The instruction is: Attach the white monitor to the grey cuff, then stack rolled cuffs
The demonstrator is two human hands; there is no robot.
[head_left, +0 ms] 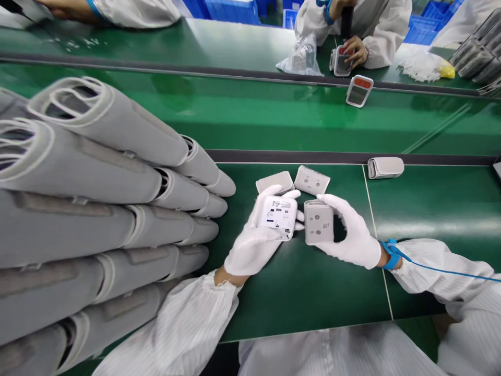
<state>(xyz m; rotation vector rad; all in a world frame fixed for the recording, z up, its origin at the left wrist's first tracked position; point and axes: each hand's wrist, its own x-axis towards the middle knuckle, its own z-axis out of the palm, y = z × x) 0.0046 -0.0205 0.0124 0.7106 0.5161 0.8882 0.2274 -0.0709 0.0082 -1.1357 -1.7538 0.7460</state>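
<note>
White device (pixel 278 213) cradled in the left hand (pixel 252 248), grey folded cuff (pixel 319 223) gripped in the right hand (pixel 357 236)

The white device is held from beneath by the gloved left hand, its printed face turned up. The fingers are half curled around it, and fingertips are shown past its upper and right edges; how the rest are placed underneath cannot be told. The grey folded cuff is held in the right hand between digits set at its upper and lower right corners. These are bent into a wide C, so that a dark gap is left between cuff and palm. Round marks are shown on the cuff's upper face. The two items are kept side by side, near each other, above the green worktop (pixel 297 297).

Just beyond the hands, a plain folded piece (pixel 274 181) and a marked folded piece (pixel 312 180) are laid close together. A rolled cuff (pixel 385 168) is placed farther right, past a white line (pixel 370 201). The left side is filled by a stack of large grey rolls (pixel 102 219). A blue strap (pixel 391 254) is worn at the right wrist.

Across the green band (pixel 242 117), a device with a red-orange panel (pixel 359 91) is seen, and a similar unit (pixel 342 61) is held by a co-worker's hand (pixel 355 51).
</note>
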